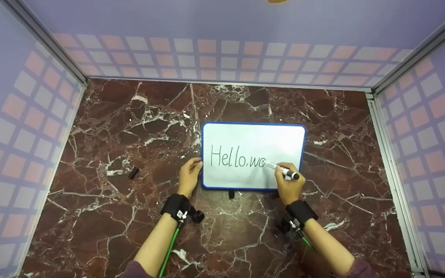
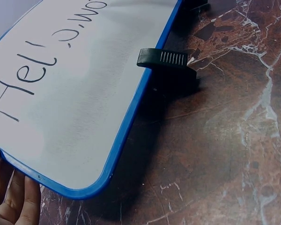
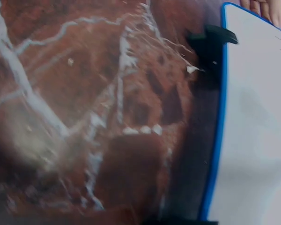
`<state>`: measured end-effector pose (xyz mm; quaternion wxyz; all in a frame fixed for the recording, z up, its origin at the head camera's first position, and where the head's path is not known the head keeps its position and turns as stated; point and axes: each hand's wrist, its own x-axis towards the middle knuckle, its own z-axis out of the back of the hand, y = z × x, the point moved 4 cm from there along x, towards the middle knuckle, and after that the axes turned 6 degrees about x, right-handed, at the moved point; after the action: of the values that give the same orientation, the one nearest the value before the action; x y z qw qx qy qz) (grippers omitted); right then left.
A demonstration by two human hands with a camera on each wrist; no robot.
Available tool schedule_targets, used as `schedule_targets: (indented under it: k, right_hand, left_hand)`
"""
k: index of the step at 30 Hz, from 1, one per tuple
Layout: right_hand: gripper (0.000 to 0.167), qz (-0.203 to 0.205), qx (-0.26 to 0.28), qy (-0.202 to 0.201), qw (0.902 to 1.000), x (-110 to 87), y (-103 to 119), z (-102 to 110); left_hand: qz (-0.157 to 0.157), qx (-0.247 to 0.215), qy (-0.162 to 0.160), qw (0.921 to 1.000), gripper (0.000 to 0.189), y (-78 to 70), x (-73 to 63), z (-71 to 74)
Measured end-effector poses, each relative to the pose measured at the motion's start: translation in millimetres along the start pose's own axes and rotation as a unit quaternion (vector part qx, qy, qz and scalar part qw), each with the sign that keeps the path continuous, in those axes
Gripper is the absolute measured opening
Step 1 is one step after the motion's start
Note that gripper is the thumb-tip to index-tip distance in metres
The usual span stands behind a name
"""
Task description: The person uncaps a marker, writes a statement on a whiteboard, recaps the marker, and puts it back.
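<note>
Left hand (image 1: pixel 189 177): pinches whiteboard (image 1: pixel 245 137), fingertips hidden under its left edge.
Right hand (image 1: pixel 290 185): curled round marker (image 1: pixel 283 170); tip contact unclear.
Whiteboard: mid-table (image 1: pixel 91 216), blue-rimmed, black "Hello,w", next letter partly obscured.

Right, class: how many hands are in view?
2: the left hand at the left edge of the board, the right hand holding the marker over it.

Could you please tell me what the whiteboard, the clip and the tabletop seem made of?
Whiteboard: glossy, perhaps coated sheet, judging by its sheen, with a smooth, probably plastic blue frame. Clip: likely moulded plastic, given its fine ridges. Tabletop: polished marble or imitation; white veins and a reflection show.
</note>
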<state>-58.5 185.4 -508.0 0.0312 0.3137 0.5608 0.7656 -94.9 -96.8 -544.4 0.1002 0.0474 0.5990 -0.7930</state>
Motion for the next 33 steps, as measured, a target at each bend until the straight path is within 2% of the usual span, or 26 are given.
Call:
schedule_targets:
  k: [3,12,19,33]
  right_hand:
    - [0.007,0.001,-0.006,-0.011,0.9999,4.7,-2,2]
    - [0.005,0.013,-0.014,-0.019,0.9996,3.3,-34,6]
    - [0.007,0.038,-0.016,-0.017,0.9990,1.3,-37,8]
    - [0.005,0.040,-0.018,-0.005,0.9990,-9.8,-39,9]
  left_hand:
    - [-0.002,-0.001,0.000,1.0000,0.026,0.4,0.9,-0.5]
    - [-0.016,0.001,0.005,0.9999,0.026,0.1,0.0,-0.6]
    - [-0.015,0.005,0.002,0.9999,0.026,-0.2,0.0,-0.3]
    - [-0.006,0.014,-0.005,0.9999,0.026,-1.0,-0.3,0.1]
